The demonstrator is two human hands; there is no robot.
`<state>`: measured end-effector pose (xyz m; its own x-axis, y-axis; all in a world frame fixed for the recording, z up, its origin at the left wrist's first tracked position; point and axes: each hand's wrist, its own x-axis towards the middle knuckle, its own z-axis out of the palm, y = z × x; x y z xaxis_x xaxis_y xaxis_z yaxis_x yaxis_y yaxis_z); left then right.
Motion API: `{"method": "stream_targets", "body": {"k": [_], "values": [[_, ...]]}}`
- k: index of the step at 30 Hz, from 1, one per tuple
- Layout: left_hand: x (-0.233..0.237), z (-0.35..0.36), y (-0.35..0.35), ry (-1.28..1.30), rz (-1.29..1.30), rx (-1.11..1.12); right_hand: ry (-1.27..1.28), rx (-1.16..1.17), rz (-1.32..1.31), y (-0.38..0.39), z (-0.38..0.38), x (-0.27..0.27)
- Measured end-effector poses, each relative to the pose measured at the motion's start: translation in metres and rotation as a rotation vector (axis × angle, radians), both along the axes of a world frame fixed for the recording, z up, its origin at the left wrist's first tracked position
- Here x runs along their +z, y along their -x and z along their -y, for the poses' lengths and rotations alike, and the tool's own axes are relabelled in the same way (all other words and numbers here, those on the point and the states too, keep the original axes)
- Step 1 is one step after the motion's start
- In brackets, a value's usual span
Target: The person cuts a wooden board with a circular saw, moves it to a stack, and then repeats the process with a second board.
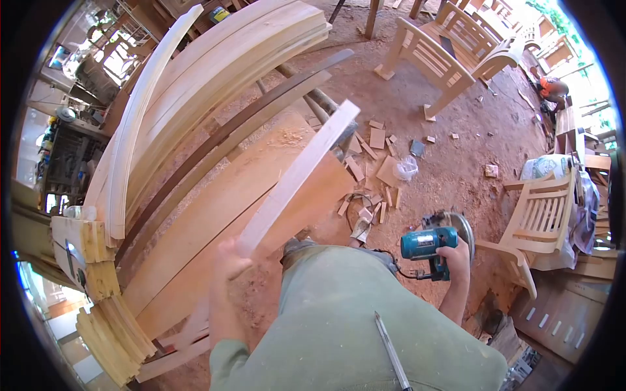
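At the near edge of the surface, your left hand grips a pale wooden strip that slants across to beyond the right edge; well off the right corner, your right hand grasps a teal circular saw by its handle.

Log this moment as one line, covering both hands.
left hand: holding strip | right hand: gripping saw | saw: held apart from boards | offcuts: on ground
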<state>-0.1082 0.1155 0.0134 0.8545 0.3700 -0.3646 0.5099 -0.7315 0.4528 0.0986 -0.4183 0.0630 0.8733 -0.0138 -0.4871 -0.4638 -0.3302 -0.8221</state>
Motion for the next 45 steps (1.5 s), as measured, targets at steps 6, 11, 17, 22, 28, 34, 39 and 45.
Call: {"method": "stream_targets", "body": {"k": [6, 11, 17, 22, 28, 34, 39, 45], "values": [[-0.008, -0.025, 0.017, -0.090, 0.068, 0.356, 0.006, -0.112, -0.092, -0.002, 0.041, -0.023], [-0.002, 0.006, -0.032, -0.200, 0.098, 0.185, -0.019, 0.007, -0.032, -0.020, 0.016, -0.016], [-0.042, 0.071, -0.157, -0.339, 0.364, -0.002, -0.239, 0.098, 0.088, -0.033, -0.055, 0.024], [-0.032, 0.083, -0.155, -0.089, 0.277, 0.109, -0.296, 0.249, 0.142, -0.046, -0.108, 0.051], [-0.015, 0.088, -0.136, -0.135, 0.484, -0.002, -0.244, 0.412, 0.054, -0.053, -0.152, 0.068], [-0.034, 0.107, -0.145, -0.395, 0.259, 0.235, -0.184, 0.475, 0.056, -0.046, -0.166, 0.068], [-0.032, 0.105, -0.158, -0.349, 0.118, 0.392, -0.117, 0.494, 0.039, -0.042, -0.162, 0.061], [-0.033, 0.097, -0.164, -0.326, 0.072, 0.460, -0.068, 0.486, 0.063, -0.034, -0.156, 0.042]]}}
